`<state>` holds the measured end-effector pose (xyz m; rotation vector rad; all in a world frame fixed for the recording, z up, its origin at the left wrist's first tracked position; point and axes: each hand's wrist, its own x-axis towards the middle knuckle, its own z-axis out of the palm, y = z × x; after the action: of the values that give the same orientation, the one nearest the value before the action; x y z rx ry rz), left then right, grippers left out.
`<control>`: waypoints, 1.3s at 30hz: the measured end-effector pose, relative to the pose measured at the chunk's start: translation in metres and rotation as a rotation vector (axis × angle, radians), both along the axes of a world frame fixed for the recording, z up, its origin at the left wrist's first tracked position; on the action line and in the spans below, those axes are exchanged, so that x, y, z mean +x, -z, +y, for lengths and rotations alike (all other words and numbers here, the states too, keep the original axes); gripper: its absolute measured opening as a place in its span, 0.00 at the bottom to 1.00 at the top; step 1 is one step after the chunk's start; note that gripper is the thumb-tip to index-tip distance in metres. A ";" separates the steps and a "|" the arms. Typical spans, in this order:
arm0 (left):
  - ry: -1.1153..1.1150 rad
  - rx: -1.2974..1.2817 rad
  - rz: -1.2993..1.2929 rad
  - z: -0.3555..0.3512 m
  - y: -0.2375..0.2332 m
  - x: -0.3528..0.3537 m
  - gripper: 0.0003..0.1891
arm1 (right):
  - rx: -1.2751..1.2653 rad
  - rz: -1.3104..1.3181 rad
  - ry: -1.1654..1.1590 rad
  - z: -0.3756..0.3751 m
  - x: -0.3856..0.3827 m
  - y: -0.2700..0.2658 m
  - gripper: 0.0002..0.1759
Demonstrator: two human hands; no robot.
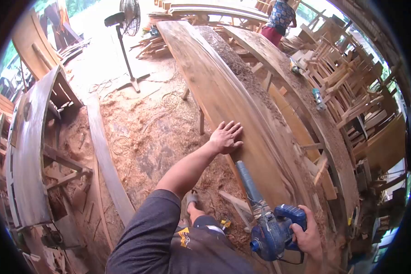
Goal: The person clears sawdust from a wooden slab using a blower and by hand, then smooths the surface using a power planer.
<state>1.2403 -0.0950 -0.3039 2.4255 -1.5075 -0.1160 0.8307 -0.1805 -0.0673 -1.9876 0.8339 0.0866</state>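
"Blower (271,237), then: where is it, and which hand has it?"

"At five o'clock from the left hand (227,138), low in the view. The right hand (308,233) has it, closed round the handle with the thumb showing; some of the fingers are hidden, so I can't tell how they all sit."

"And the left hand?"

"Palm down on the wide board (214,91), near its edge, fingers a little spread, pinching nothing."

"How does the board run?"

"Lengthwise from eleven o'clock down to five, dark streaks along its grain. Shavings (230,55) lie along the side towards one o'clock."

"Does the blower line up with that?"

"Nearly. Its tube (247,180) points to eleven, close to the board's long line, and the mouth of it is just below the left hand, by the near edge. Whether it touches the wood, I can't tell."

"So which hand is nearer the mouth?"

"The left. The right is back at the body of the blower, at about five from that mouth."

"Anything farther off?"

"A fan (130,20) on a stand at eleven from the left hand, and another person (280,20) at one, well apart from both hands."
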 end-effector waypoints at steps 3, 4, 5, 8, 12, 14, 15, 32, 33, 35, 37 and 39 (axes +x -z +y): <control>-0.032 0.008 -0.026 0.005 0.002 0.074 0.39 | 0.003 -0.002 0.017 -0.004 0.060 0.006 0.32; -0.041 0.013 -0.035 0.003 0.001 0.095 0.39 | 0.005 -0.010 0.004 -0.007 0.077 0.010 0.32; -0.052 0.011 -0.039 0.003 0.001 0.120 0.40 | 0.006 -0.016 -0.014 -0.010 0.100 0.012 0.32; -0.100 0.036 -0.041 0.009 -0.007 0.192 0.41 | 0.074 -0.078 -0.053 -0.027 0.175 0.019 0.33; -0.240 0.050 -0.010 0.017 -0.008 0.289 0.43 | 0.066 -0.087 -0.129 -0.042 0.269 0.017 0.33; -0.273 0.063 -0.016 0.017 -0.009 0.331 0.43 | 0.007 -0.023 -0.176 -0.044 0.318 0.006 0.32; -0.287 0.072 -0.013 0.017 -0.009 0.347 0.43 | 0.009 -0.017 -0.192 -0.049 0.334 0.009 0.32; -0.530 0.109 -0.003 0.027 -0.018 0.787 0.50 | -0.041 -0.060 -0.221 -0.021 0.708 0.041 0.35; -0.553 0.121 -0.011 0.030 -0.018 0.822 0.50 | -0.013 -0.017 -0.208 -0.016 0.736 0.037 0.35; -0.592 0.147 -0.020 0.037 -0.022 0.894 0.50 | 0.006 -0.086 -0.281 -0.011 0.788 0.039 0.34; -0.619 0.119 -0.014 0.047 -0.015 0.959 0.51 | 0.094 -0.107 -0.267 -0.008 0.834 0.035 0.34; -0.716 0.170 0.012 0.052 -0.020 1.011 0.52 | 0.059 -0.107 -0.254 -0.006 0.868 0.030 0.34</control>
<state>2.2513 -0.0428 -0.2843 2.9273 -0.5650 -0.1089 1.6987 -0.1866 -0.0978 -2.0144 0.5030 0.1487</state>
